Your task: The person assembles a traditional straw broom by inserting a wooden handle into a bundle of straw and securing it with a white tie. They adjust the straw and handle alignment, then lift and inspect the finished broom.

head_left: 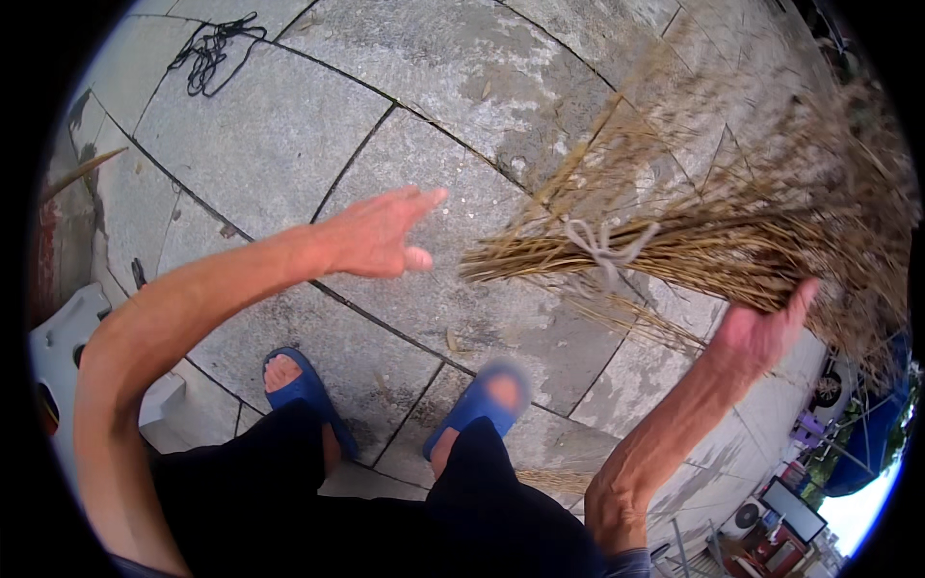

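A bundle of dry reed stalks [694, 255] lies sideways at the right, its cut ends toward the middle and its feathery tops spreading to the right rim. A pale tie [605, 249] with a bow goes around the stalks near the cut ends. My right hand [761, 328] grips the bundle from below, at the lower side where the tops begin to fan out; part of its fingers is hidden by the stalks. Short of the cut ends, my left hand [390, 231] hangs in the air, fingers and thumb apart, holding nothing.
Grey stone paving [260, 144] covers the ground. A tangled black cord [214, 53] lies far left; a white plastic stool-like object [72, 342] stands near my left elbow. My feet wear blue sandals [306, 390]. More straw [554, 480] lies near my right leg.
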Available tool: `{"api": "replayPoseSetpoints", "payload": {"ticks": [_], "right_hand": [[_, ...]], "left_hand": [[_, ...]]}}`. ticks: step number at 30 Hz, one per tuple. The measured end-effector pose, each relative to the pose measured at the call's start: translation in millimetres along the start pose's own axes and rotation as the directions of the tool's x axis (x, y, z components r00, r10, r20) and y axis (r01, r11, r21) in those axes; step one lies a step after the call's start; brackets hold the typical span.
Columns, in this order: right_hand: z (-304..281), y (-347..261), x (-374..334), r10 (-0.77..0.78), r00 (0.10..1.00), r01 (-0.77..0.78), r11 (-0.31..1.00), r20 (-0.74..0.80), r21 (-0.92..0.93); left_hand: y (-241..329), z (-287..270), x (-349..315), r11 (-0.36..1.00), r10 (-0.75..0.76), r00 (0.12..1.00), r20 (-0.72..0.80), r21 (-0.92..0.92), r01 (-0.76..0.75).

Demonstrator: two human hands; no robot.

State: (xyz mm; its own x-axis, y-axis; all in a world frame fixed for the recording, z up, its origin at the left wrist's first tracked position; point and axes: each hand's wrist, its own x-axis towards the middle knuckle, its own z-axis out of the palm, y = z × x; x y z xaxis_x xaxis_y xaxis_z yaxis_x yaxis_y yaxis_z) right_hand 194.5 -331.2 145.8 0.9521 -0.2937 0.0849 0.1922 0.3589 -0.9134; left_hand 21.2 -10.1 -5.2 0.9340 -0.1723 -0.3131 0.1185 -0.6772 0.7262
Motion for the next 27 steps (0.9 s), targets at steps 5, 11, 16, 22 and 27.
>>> {"api": "replayPoseSetpoints", "payload": {"ticks": [5,11,16,22,27], "right_hand": [[8.0,-93.0,18.3,-0.423,0.906,0.421,0.896,0.018,-0.139],[11.7,-118.7,16.3,-0.729,0.678,0.668,0.554,0.099,-0.498],[-52.5,8.0,44.0,-0.825,0.561,0.743,0.539,-0.069,-0.398],[-40.7,-14.4,33.6,-0.62,0.748,0.5,0.761,-0.236,-0.415],[-18.1,-70.1,23.2,-0.577,0.803,0.536,0.808,-0.147,-0.243]], "left_hand": [[-15.2,-17.9,17.1,0.993,-0.107,0.993,0.041,-0.04,0.109],[-10.2,-17.8,19.3,0.99,-0.124,0.98,0.156,0.091,0.111],[-17.5,-10.1,15.1,1.0,-0.022,0.997,0.078,-0.018,0.024],[-20.1,-16.3,10.8,0.994,-0.103,0.984,0.146,0.055,0.095],[-39.4,-6.8,-1.6,0.991,-0.087,0.988,0.128,0.116,0.073]]}}
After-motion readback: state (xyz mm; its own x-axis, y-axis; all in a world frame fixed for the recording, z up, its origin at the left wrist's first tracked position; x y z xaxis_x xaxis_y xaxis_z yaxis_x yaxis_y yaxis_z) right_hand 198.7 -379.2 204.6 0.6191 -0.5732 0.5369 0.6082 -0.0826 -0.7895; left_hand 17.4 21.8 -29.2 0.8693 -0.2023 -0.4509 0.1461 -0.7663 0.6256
